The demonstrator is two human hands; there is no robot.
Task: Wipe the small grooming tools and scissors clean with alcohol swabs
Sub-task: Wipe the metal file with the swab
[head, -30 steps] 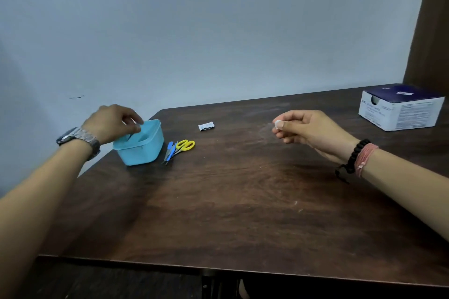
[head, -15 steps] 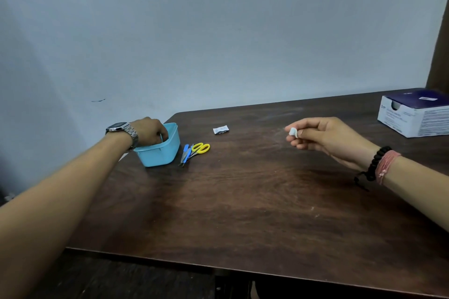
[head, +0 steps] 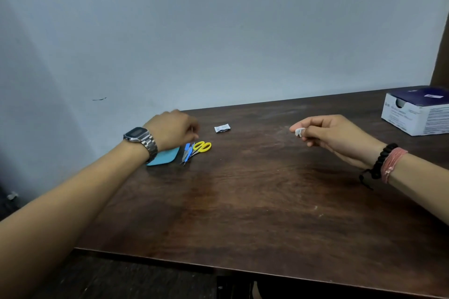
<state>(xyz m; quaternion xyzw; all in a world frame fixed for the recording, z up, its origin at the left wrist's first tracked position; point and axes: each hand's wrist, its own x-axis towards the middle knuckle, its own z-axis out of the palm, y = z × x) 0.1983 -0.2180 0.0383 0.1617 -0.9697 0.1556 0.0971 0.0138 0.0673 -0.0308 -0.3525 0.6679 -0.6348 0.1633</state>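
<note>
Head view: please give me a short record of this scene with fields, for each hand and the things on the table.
left hand: above the light blue plastic container, pinching a thin metal tool
right hand: pinching a small white swab
yellow-handled scissors: flat on the dark wooden table, beside the blue-handled tools
small white sachet: lying alone
white and navy cardboard box: far right

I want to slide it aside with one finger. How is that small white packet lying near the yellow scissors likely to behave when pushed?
The white packet looks flat and crinkled, so it is probably very light and floppy. On the smooth wooden table it would likely skid or spin rather than roll. Its low profile may make pinching it up fiddly.
</note>
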